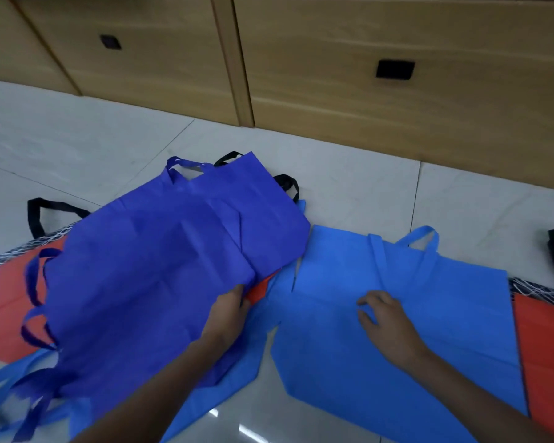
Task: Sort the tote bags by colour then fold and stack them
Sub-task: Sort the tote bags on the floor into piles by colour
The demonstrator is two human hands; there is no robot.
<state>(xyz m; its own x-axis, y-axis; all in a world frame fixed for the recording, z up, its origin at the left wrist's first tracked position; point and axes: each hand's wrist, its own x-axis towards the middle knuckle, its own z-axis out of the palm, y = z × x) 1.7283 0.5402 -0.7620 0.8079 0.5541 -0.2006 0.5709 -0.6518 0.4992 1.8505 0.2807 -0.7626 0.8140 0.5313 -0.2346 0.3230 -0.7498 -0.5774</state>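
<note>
Edge of dark blue bag [160,266] pinched by left hand [229,310], bulk left of grip; light blue bag [397,353] pressed by loose-fingered right hand [386,324].

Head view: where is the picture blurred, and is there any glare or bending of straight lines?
In the head view, motion blur smears the handles of the dark blue bag at the lower left; the right hand on the light blue bag looks sharper; white glare streaks lie on the floor tiles; the cabinet fronts slant and bow, a wide-angle effect.
</note>
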